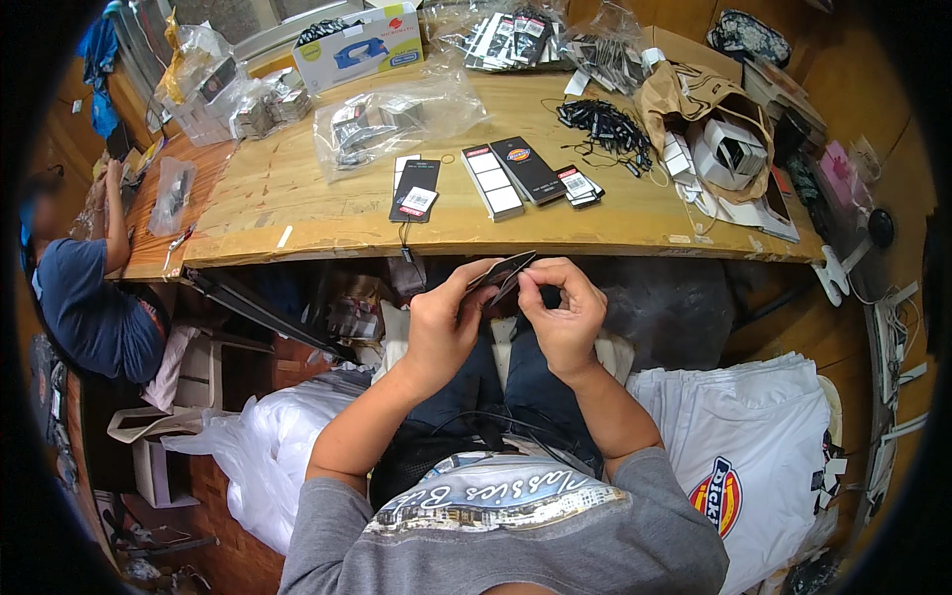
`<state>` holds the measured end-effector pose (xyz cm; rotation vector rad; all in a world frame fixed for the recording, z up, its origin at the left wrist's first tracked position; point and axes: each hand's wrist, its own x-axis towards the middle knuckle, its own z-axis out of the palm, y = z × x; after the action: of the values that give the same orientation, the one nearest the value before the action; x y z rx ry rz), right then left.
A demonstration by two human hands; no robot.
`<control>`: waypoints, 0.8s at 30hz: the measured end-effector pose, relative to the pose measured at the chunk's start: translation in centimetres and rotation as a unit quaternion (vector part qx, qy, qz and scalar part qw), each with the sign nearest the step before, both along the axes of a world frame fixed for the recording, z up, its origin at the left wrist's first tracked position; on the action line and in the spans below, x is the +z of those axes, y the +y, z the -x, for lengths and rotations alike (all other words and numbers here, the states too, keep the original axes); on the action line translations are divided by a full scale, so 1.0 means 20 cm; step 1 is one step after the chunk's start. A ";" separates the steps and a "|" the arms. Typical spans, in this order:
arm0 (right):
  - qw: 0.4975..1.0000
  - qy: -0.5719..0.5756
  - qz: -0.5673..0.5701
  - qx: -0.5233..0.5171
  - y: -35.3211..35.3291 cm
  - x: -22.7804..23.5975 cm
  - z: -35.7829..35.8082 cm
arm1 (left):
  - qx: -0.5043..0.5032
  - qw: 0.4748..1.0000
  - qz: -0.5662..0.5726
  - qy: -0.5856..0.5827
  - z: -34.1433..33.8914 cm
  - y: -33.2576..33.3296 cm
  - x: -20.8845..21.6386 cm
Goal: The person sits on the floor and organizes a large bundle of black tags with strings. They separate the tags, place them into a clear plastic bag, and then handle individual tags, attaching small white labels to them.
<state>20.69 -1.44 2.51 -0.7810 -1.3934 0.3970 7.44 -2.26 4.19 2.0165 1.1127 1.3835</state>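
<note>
Just beyond the table's near edge, above my lap, my left hand (pixel 440 322) is closed on dark hang tags (pixel 504 268) held at a tilt. My right hand (pixel 565 315) pinches at their right edge with thumb and fingertips; what exactly sits in that pinch is too small to make out. On the table ahead lies a black tag with a white sticker (pixel 415 193), its cord hanging over the edge. Next to it are a stack of white-faced tags (pixel 493 186), a stack of black tags (pixel 526 167) and some small stickered tags (pixel 578 186).
A heap of black cords (pixel 607 129) and a brown paper bag (pixel 684 94) stand at the right. Clear plastic bags (pixel 387 119) and an iron's box (pixel 359 50) are farther back. White shirts (pixel 739 436) lie at my right, white plastic (pixel 263 456) at my left. Another person (pixel 94 297) sits far left.
</note>
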 end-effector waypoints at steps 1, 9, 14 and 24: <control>1.000 -0.001 -0.002 0.003 0.00 0.00 0.00 | -0.003 0.999 -0.042 0.004 0.00 0.01 0.00; 1.000 -0.013 -0.002 0.003 0.01 -0.02 -0.01 | -0.049 0.993 -0.077 0.076 0.01 0.01 0.01; 1.000 -0.008 0.013 0.010 0.00 -0.06 -0.01 | -0.039 0.995 0.069 -0.062 0.05 0.06 -0.01; 0.993 -0.088 -0.076 -0.023 -0.03 -0.01 0.01 | -0.037 0.966 0.095 -0.236 -0.01 0.00 0.02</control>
<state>20.54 -1.97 2.41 -0.7344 -1.5474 0.1875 7.63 -2.20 4.67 1.4715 0.9029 1.5448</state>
